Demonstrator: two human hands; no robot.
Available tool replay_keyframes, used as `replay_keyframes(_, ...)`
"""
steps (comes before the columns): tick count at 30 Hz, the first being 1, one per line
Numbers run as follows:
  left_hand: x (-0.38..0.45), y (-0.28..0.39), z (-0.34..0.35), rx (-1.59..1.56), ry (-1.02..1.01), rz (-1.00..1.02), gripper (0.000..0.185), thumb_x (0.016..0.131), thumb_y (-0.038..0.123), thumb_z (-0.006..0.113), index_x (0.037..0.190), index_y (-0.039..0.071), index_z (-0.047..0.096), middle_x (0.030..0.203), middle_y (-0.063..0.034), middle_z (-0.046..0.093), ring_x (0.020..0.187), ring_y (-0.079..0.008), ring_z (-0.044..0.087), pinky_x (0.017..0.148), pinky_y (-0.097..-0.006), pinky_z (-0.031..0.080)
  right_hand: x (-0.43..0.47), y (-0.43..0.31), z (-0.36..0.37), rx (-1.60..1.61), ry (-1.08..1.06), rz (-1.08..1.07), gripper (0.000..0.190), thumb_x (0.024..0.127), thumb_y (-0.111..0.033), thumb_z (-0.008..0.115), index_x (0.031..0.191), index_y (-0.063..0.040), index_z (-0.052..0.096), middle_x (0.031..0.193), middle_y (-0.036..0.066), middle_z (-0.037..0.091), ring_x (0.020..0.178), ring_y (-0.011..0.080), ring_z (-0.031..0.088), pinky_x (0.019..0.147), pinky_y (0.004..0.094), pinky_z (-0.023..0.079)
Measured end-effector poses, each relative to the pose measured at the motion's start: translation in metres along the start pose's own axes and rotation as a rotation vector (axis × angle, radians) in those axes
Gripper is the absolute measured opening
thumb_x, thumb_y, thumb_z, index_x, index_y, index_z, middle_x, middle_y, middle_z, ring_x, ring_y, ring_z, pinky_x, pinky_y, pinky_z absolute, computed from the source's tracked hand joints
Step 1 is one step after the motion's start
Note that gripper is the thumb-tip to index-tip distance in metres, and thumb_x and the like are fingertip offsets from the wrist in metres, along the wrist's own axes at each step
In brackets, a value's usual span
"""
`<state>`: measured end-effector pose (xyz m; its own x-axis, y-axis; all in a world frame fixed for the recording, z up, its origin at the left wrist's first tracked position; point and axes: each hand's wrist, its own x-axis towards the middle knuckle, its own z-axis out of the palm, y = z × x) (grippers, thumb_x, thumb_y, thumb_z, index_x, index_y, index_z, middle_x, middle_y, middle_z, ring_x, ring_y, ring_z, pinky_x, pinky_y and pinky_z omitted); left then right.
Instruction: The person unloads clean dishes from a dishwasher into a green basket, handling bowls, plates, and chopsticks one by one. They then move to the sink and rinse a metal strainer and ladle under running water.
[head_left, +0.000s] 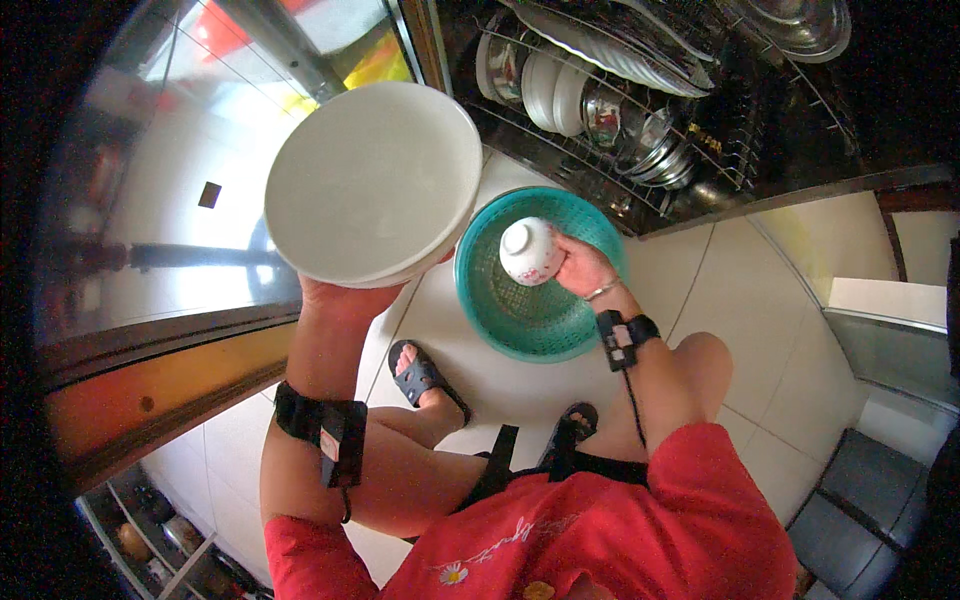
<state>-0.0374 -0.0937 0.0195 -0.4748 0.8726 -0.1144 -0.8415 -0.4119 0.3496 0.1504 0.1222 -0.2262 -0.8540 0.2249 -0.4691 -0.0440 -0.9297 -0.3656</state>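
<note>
Propped on my left hand (351, 298) is a wide white plate (367, 180); a second rim shows beneath its lower edge, so at least two seem stacked. Most of my left fingers are hidden under them. My right hand (586, 267) grips a small white bowl (529, 251) with pink flowers, its foot ring turned toward me. That bowl is over the inside of a round teal plastic basket (491, 319) with perforated walls, standing on the floor between my feet and the cabinet. I cannot tell whether the bowl touches the basket.
A dark cabinet with a wire dish rack (517, 120) holds white bowls (555, 90), platters (622, 52) and metal bowls (664, 165). A glossy open door (187, 247) stands at my left. Pale tiles (697, 285) cover the floor; a grey box (862, 510) is at lower right.
</note>
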Motion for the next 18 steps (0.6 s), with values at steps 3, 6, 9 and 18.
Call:
replay_keyframes(3,0.010,-0.005,0.001,-0.062,0.024,-0.054,0.081,0.079,0.061,0.051,0.141,0.015,0.025,0.138,-0.0240,0.032,0.119,-0.0513,0.040,0.079,-0.0588,0.052,-0.036,-0.038,0.037,-0.222,0.147,0.004,0.026,0.090,-0.014,0.054,0.112,-0.001,0.059,0.109,0.010,0.063,0.101,0.0221,0.059,0.091,0.0385,0.047)
replay_keyframes(6,0.012,-0.007,0.002,-0.044,0.081,-0.085,0.076,0.081,0.061,0.046,0.141,0.016,0.029,0.137,-0.0217,0.036,0.119,-0.0487,0.042,0.078,-0.0613,0.051,-0.090,-0.087,0.110,-0.588,0.040,-0.278,0.022,0.090,-0.011,0.055,0.109,-0.001,0.060,0.105,0.007,0.063,0.097,0.0171,0.059,0.087,0.0342,0.048)
replay_keyframes(9,0.013,-0.012,0.007,-0.080,0.131,-0.084,0.071,0.083,0.060,0.043,0.139,0.017,0.033,0.137,-0.0163,0.039,0.121,-0.0442,0.043,0.081,-0.0638,0.048,-0.144,-0.127,0.202,-0.934,-0.050,-0.648,0.019,0.090,-0.009,0.055,0.107,0.000,0.059,0.103,0.003,0.063,0.091,0.0116,0.059,0.083,0.0295,0.048)
replay_keyframes(18,0.028,-0.026,0.043,-0.070,-0.127,-0.195,0.062,0.091,0.058,0.027,0.137,0.018,0.037,0.138,-0.0061,0.042,0.124,-0.0288,0.043,0.100,-0.0510,0.038,-0.169,-0.113,0.329,-2.050,-0.557,-1.253,0.020,0.079,0.000,0.059,0.100,-0.003,0.059,0.090,0.010,0.058,0.081,0.0263,0.056,0.075,0.0353,0.045)
